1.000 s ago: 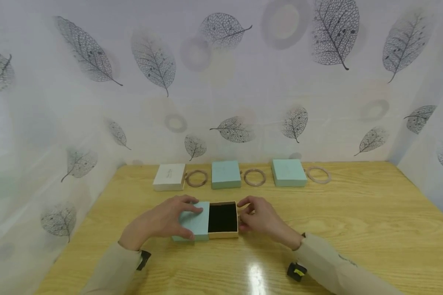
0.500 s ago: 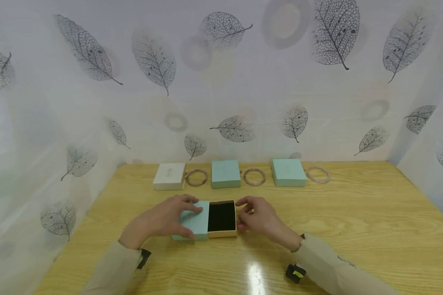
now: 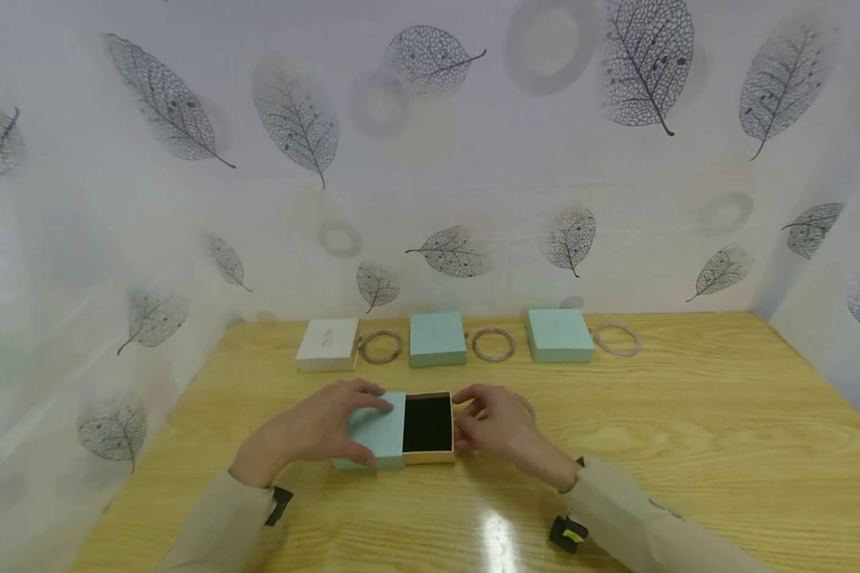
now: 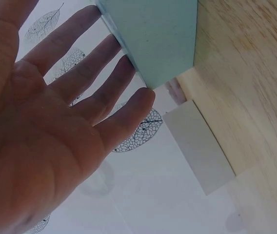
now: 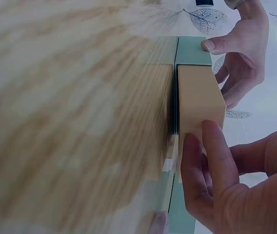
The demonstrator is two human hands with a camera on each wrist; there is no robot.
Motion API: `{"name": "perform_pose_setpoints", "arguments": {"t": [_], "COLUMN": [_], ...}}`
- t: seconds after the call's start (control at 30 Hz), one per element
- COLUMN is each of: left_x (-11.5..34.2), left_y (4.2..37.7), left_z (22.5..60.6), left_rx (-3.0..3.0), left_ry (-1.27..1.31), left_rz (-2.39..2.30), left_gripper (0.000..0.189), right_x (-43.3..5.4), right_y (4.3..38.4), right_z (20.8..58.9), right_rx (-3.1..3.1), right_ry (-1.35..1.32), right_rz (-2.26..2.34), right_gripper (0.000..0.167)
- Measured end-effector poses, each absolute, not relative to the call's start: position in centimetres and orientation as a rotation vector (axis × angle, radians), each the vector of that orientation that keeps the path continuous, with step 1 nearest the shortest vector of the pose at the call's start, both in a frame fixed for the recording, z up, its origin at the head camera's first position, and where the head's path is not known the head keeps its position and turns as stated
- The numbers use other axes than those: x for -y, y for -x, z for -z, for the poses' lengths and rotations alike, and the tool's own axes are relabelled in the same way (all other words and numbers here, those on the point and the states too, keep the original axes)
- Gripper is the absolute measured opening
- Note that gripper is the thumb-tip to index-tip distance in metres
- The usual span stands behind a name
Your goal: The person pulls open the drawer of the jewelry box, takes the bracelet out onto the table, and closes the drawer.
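Note:
A light teal drawer box lies on the table with its sleeve on the left. Its gold-edged drawer, lined in black, sticks out on the right with no bangle visible inside. My left hand grips the sleeve, thumb at the front side and fingers over the top towards the back. My right hand has its fingertips against the drawer's outer end, also seen in the right wrist view beside the tan drawer. Behind the right hand, part of a pale bangle shows on the table.
Along the back stand a white box and two teal boxes, one in the middle and one on the right. To the right of each lies a bangle: left, middle, right. A leaf-patterned cloth hangs behind.
The drawer has slid left, farther into its sleeve, and my right hand has moved along with it. The pale bangle's edge now shows past that hand. My left hand stays put.

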State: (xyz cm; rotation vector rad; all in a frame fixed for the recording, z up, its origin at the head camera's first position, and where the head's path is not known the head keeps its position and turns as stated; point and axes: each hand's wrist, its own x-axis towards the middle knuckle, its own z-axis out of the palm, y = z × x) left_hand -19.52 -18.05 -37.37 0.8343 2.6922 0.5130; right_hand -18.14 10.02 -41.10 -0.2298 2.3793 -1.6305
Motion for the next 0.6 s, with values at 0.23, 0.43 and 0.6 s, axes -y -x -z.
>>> {"name": "perform_pose_setpoints", "arguments": {"t": [0.23,0.43,0.6], "left_x": [18.08,18.03,18.03], "left_y": [19.63,19.67,19.69], "left_z": [37.48,37.53,37.53], "left_rx": [-2.696,-2.695,-2.700], "left_ry": [-0.843,-0.828,-0.831], "left_rz": [-0.509,-0.518,-0.519], "left_gripper": [0.069,0.069,0.069], "right_x": [-9.75,-9.37,-9.09], "right_y": [18.26,18.30,18.37], "right_z": [41.25,41.32,41.43], "right_rx": [-2.344,-2.358,-2.359], "right_ry": [0.251,0.238,0.246], "right_rz": [1.645,1.638,1.642], "right_gripper": [0.029,0.027,0.027]}}
